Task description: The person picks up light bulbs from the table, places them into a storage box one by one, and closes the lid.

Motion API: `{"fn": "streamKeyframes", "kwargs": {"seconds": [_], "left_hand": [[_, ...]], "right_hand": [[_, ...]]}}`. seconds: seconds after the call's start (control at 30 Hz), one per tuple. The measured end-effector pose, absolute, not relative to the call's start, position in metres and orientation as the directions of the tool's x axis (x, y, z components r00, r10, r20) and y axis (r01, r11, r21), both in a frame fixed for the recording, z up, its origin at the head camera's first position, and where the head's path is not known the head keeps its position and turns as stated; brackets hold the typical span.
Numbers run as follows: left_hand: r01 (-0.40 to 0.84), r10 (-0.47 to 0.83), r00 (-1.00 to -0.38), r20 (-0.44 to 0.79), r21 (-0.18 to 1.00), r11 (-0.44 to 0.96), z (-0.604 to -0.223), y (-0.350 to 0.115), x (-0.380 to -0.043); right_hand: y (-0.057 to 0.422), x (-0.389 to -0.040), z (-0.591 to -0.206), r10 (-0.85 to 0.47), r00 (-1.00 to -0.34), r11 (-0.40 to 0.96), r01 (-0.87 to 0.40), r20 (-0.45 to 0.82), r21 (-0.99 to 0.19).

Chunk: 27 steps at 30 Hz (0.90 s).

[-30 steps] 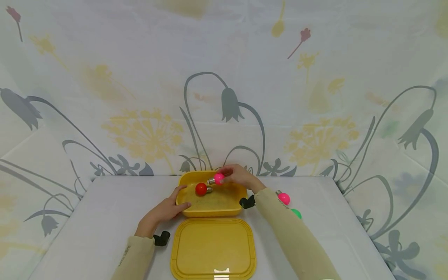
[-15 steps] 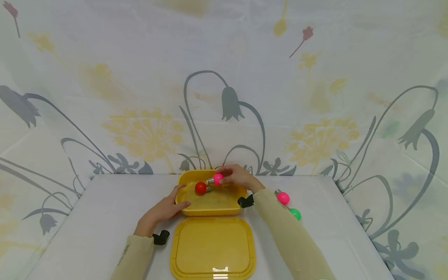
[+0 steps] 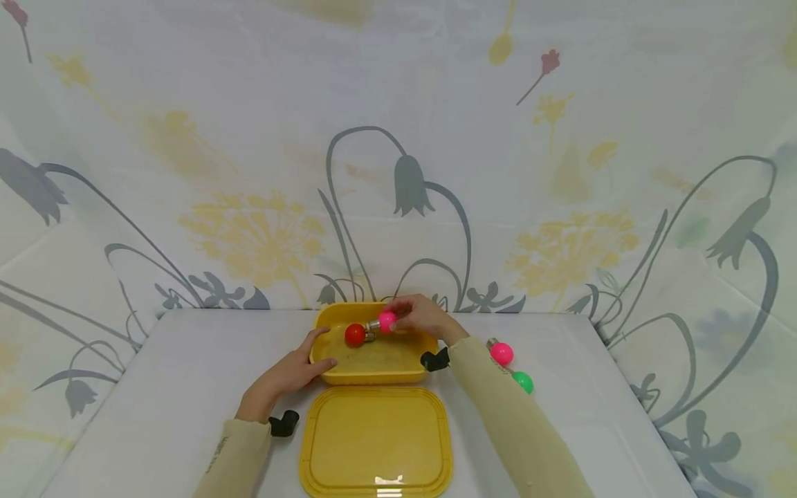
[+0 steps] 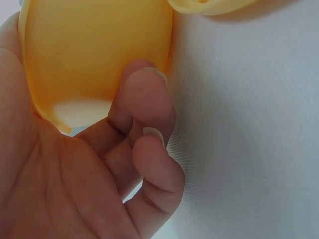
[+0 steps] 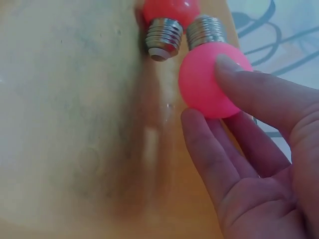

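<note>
Between the left hand (image 3: 291,370) and right hand (image 3: 423,317), a yellow plastic box (image 3: 373,379) is sitting. The left is gripping its side, likely keeping it still; the right is pinching a round pink bulb (image 3: 388,321) over it, leaving the silver metal end (image 5: 205,31) free.

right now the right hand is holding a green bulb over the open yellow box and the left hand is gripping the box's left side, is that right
Not quite: the bulb is pink, not green, as the right wrist view shows. The right hand is holding a pink bulb over the open yellow box, and the left hand is gripping the box's left side.
</note>
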<state>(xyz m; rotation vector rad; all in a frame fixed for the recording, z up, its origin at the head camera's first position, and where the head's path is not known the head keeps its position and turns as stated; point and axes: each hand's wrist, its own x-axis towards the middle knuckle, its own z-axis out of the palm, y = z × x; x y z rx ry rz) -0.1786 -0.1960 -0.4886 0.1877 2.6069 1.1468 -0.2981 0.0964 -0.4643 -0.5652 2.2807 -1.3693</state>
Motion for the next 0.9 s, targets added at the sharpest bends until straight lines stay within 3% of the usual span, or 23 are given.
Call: {"fn": "streamKeyframes", "kwargs": {"seconds": [0.4,0.9], "left_hand": [[0.004,0.231,-0.951,-0.207,0.738,0.675,-0.4900,-0.1959,-0.1781],[0.002,0.222,-0.954,-0.202,0.735,0.678,-0.4891,-0.1962,-0.1764]], "right_hand": [[0.0951,-0.2950,-0.4636,-0.604,-0.777,0.490,-0.186,-0.178,-0.851],[0.0910,-0.2929,-0.4611,-0.593,-0.780,0.554,-0.218,-0.198,-0.803]]}}
